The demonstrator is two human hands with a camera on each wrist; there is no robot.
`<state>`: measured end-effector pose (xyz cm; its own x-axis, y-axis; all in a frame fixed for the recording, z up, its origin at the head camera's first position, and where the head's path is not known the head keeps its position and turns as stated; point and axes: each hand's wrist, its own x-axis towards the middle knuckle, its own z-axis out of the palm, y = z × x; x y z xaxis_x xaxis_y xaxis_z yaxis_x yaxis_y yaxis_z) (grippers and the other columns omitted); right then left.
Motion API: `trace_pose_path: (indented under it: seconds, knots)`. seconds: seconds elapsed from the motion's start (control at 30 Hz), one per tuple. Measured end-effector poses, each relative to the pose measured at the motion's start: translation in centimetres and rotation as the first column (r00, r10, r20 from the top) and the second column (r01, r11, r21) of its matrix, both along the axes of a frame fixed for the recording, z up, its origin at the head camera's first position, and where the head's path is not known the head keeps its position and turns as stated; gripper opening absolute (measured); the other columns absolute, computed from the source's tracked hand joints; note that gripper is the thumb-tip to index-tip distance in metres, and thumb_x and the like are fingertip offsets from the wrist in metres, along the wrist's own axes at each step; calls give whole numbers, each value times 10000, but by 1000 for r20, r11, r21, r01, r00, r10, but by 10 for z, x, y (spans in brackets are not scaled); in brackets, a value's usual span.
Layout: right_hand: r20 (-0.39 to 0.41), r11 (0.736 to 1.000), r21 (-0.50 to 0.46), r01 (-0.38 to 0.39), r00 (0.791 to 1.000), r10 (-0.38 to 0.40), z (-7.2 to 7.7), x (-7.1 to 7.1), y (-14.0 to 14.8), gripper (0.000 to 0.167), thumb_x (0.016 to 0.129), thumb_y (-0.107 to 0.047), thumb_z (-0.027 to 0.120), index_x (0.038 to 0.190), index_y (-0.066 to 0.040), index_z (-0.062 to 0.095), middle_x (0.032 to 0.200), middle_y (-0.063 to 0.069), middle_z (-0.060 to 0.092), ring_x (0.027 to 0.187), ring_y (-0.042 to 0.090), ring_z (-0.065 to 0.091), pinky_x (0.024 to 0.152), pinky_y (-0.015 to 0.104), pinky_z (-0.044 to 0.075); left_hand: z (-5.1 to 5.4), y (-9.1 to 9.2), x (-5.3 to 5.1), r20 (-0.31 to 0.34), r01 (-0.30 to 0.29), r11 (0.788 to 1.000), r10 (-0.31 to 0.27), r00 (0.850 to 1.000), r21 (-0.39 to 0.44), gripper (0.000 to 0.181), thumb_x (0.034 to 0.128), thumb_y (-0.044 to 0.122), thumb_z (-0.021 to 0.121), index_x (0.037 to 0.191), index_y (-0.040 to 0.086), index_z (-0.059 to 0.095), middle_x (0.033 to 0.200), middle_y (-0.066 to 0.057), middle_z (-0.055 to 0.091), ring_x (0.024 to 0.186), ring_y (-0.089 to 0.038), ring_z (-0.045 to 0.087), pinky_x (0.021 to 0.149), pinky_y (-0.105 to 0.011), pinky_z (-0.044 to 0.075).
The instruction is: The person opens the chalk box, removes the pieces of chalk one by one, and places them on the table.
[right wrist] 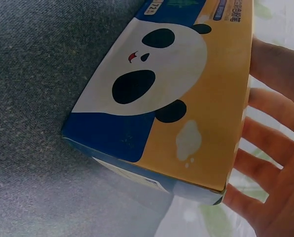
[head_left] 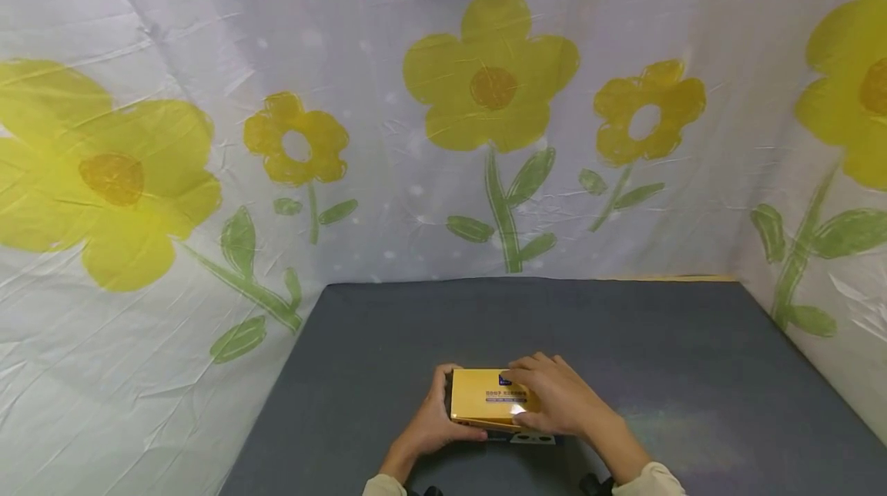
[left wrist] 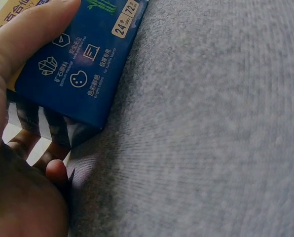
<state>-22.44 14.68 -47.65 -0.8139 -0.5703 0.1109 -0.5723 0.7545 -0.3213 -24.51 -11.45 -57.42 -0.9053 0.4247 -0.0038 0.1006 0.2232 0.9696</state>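
Note:
A yellow and blue chalk box (head_left: 474, 396) rests on the dark table with its yellow top facing up. Gripping its left end is my left hand (head_left: 431, 420), thumb across the front. In the left wrist view, that thumb lies over the blue printed front of the chalk box (left wrist: 88, 69), and the other fingers reach round the end. My right hand (head_left: 557, 400) lies over the right part of the top with fingers fairly straight. The right wrist view shows a panda face on the front of the chalk box (right wrist: 196, 143) and the right hand's fingers (right wrist: 270, 140) touching the top edge.
The dark grey table (head_left: 388, 326) stretches behind and to both sides of the box. White curtains with painted yellow flowers (head_left: 492, 88) hang along the back and both sides.

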Motion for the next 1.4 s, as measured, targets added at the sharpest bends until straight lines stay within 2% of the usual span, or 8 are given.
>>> trace_pose_path:
  seconds: [0.23,0.4,0.63,0.87,1.0,1.17,1.3,1.4]
  knots:
    - [30,1000,-2,-1,1000,2,-1,-2,-2,597,836,-382,829,1370,-178,655,1395,72,631,1256,337,588,1018,651,438,2,0,1,-8,-18,1000,18,1000,-22,1079,681,222,966,1489,138,255,1353,-72,475,1150,-215,520,982,-394,441]
    - [-1,999,-22,-29,1000,29,-2,-4,2,555,847,-361,815,1350,-177,672,1395,85,642,1233,346,619,1000,624,472,2,0,1,-10,-21,1000,21,1000,-11,1089,689,210,961,1505,122,246,1374,-84,465,1153,-206,518,985,-384,443]
    - [-10,998,-41,-42,999,42,-5,-8,5,512,827,-371,817,1301,-207,714,1373,77,672,1179,304,667,940,548,531,-1,1,1,-11,-14,1000,14,1000,12,1074,700,206,956,1514,134,259,1400,-70,453,1177,-205,512,978,-330,451]
    - [-10,996,-73,-44,999,44,-4,-10,2,489,782,-363,837,1233,-197,751,1294,59,720,1019,231,721,797,393,564,-3,0,4,3,-16,999,16,1000,28,1059,694,188,957,1508,160,280,1396,-65,455,1180,-233,513,978,-373,454]
    - [31,995,-101,-14,999,17,-2,-11,1,487,769,-377,835,1213,-192,761,1255,49,738,860,111,690,681,274,495,-3,0,5,9,-26,1000,26,1000,12,1037,702,212,954,1502,176,296,1403,-64,453,1205,-229,504,985,-398,455]
    - [105,990,-142,-4,994,19,-1,-12,2,479,797,-400,813,1229,-201,754,1250,42,738,787,2,612,640,237,448,-3,-2,6,35,-23,999,22,999,36,1028,716,207,946,1510,177,293,1407,-86,452,1194,-227,539,953,-377,491]
    - [164,977,-211,-12,985,48,1,-14,5,462,861,-402,773,1261,-174,735,1244,61,736,782,4,619,651,247,478,-3,-4,5,40,-7,998,4,999,68,1026,733,187,934,1523,178,280,1414,-92,458,1182,-232,577,918,-328,527]
    - [173,970,-244,-22,983,66,3,-14,7,470,903,-413,743,1284,-140,717,1274,92,720,869,95,687,703,284,526,-3,-4,4,18,-5,998,3,1000,62,1023,736,197,933,1526,169,283,1425,-67,478,1216,-225,560,954,-308,504]
